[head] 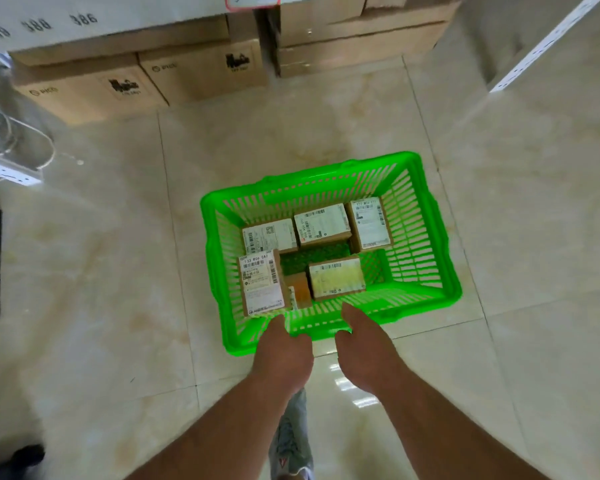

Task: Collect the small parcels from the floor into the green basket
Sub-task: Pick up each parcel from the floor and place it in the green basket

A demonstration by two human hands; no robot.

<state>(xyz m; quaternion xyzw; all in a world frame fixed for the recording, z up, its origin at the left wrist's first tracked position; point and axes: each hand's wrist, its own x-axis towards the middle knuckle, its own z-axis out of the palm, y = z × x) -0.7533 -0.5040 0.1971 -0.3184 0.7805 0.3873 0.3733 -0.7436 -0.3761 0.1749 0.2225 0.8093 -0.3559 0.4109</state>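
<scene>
From the head camera I look straight down on the green basket [329, 244], which sits on pale marble-look floor tiles [101, 271] just ahead of my feet. Both my hands are at its near rim: the left hand [282, 355] grips the rim at the near left, thumb over the top edge and the other fingers curled under out of sight, and the right hand [368, 348] does the same just beside it, thumb lying on the rim, fingers wrapped below. Inside the basket I count several small parcels, brown cartons with white shipping labels: one at the near left [261, 283], one at the near middle [336, 277], and three along the far wall at left [270, 237], centre [322, 223] and right [371, 223]. A smaller orange-brown box [300, 289] is wedged between the two near parcels. I see no parcel lying loose on the tiles around the basket. Further off, large cardboard cartons [142, 77] are stacked against the far side, with more cartons [357, 36] to their right, well apart from the basket. A white shelf edge with numbers [39, 26] runs above the left stack. A shoe [291, 445] shows between my forearms.
</scene>
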